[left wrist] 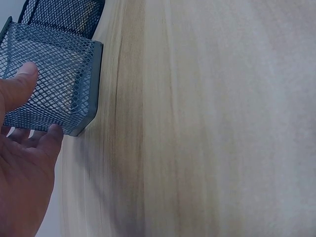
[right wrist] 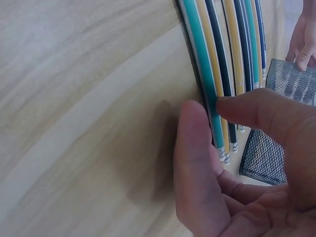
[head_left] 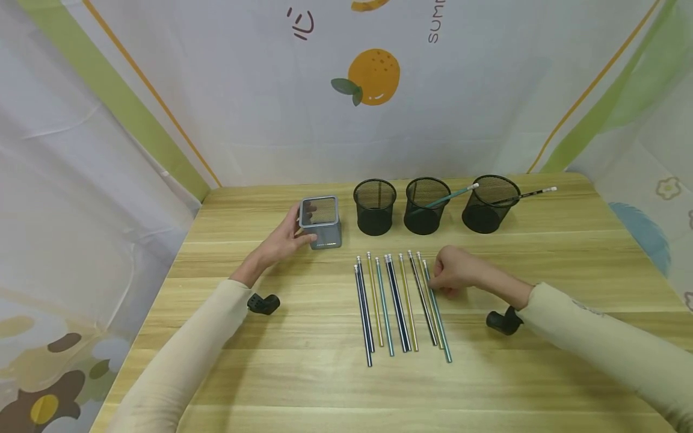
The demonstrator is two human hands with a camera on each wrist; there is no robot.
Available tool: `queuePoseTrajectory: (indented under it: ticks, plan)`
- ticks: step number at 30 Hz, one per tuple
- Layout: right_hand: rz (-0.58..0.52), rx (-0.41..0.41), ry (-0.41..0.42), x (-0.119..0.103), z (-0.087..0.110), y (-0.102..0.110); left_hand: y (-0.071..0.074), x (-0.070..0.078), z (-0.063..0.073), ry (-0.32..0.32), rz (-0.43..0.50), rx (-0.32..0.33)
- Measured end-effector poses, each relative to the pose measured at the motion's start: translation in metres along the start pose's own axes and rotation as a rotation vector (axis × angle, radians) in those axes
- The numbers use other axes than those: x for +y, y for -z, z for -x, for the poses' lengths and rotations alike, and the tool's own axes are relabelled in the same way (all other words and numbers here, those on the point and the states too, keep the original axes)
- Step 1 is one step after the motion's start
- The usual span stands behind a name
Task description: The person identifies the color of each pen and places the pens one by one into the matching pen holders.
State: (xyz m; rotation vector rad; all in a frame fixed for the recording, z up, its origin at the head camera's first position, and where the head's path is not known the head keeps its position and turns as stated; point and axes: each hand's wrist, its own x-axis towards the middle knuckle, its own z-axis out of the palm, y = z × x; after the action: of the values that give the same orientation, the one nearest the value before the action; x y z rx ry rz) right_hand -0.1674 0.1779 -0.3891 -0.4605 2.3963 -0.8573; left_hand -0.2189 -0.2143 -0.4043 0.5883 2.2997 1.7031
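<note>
My left hand (head_left: 281, 242) grips a grey square mesh pencil holder (head_left: 326, 236) from its left side. In the left wrist view the thumb lies across one mesh wall (left wrist: 54, 74) and the other fingers are at another side. My right hand (head_left: 453, 269) is at the right end of a row of pencils, pinching a teal pencil (head_left: 441, 332) near its eraser end. The right wrist view has the thumb and index finger on either side of this teal pencil (right wrist: 201, 49). Dark blue, gold, teal and black pencils (head_left: 397, 304) lie roughly parallel to its left, white erasers pointing away from me.
Three round black mesh cups stand along the back: a left one (head_left: 375, 221), a middle one (head_left: 422, 224) with a teal pencil (head_left: 452, 195) leaning out, and a right one (head_left: 480, 219) with a black pencil (head_left: 533, 193). A printed curtain (head_left: 260, 120) hangs behind the wooden table (head_left: 303, 385).
</note>
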Motion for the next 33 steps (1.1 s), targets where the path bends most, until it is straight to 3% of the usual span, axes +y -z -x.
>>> queuePoseTrajectory:
  ticks: [23,33]
  plan:
    - [0.268,0.034,-0.056,-0.014,-0.004,-0.007,0.000,0.002,0.001,0.007,-0.002,-0.002]
    - [0.198,0.016,-0.046,-0.007,-0.003,-0.002,0.001,-0.001,0.000,-0.001,-0.009,-0.006]
